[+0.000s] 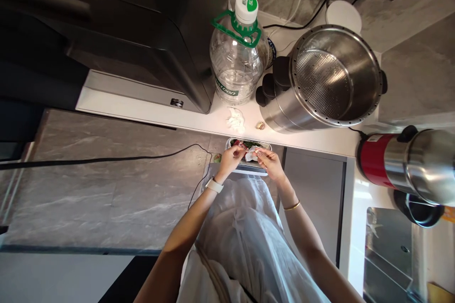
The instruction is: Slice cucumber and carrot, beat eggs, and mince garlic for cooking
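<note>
My left hand (232, 157) and my right hand (270, 161) are close together over a small bin (259, 170) below the counter's edge. Both have their fingers pinched. A thin white scrap (251, 153), like crumpled tissue or peel, shows between them; whether it is held or lies in the bin I cannot tell. Anything small in the fingertips is too tiny to name. Reddish and green scraps show inside the bin. On the counter just beyond lie a garlic clove (260, 125) and a crumpled white tissue (236, 120).
A large clear water bottle (238, 61) with a green handle stands behind the tissue. To its right is a tall steel pot (334, 75). A red and steel appliance (380, 158) stands farther right, near the sink (387, 246). A black cable (106, 163) crosses the left side.
</note>
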Tool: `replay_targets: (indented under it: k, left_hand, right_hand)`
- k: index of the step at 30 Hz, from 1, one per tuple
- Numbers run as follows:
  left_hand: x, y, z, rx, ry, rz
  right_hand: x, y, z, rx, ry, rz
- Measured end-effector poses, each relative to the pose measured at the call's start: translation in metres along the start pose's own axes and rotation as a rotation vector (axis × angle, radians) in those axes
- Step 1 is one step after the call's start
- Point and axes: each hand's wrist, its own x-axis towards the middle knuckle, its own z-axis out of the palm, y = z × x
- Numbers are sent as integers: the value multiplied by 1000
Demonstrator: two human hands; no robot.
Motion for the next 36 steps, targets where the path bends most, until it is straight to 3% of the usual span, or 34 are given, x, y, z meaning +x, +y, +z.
replay_targets:
  k: [5,13,25,36]
  left_hand:
    - [10,-12,13,216,25,113]
    - [0,0,17,262,-34,482]
    - [-8,7,17,385,70,553]
    - [-9,21,12,491,4,643]
  right_hand:
    - [9,14,-1,-6,43,-1]
    - [11,22,-4,-81,64,-17]
    - [5,16,-4,-97,31,-82]
    - [1,9,0,-66,30,-74]
